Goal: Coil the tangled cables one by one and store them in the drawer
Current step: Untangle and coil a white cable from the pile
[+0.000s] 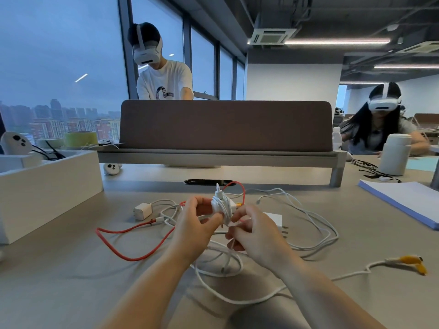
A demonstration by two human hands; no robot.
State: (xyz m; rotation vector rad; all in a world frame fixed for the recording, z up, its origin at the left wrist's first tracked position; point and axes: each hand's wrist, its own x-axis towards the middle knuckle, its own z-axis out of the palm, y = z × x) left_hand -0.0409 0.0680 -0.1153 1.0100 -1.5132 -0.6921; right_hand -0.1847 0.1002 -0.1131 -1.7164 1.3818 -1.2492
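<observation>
A white charger block with white cable wound round it is held above the desk, a plug tip sticking up from its top. My left hand grips the block from the left, thumb on the windings. My right hand pinches the white cable just right of the block. Below my hands lies a tangle of white cables. A red cable loops across the desk on the left and arcs behind the block. A small white charger lies at the left, another white adapter behind my right hand.
A white open box stands at the left. A brown divider crosses the back of the desk, with two people wearing headsets beyond it. A paper stack, a white bottle and a yellow-ended cable lie at the right.
</observation>
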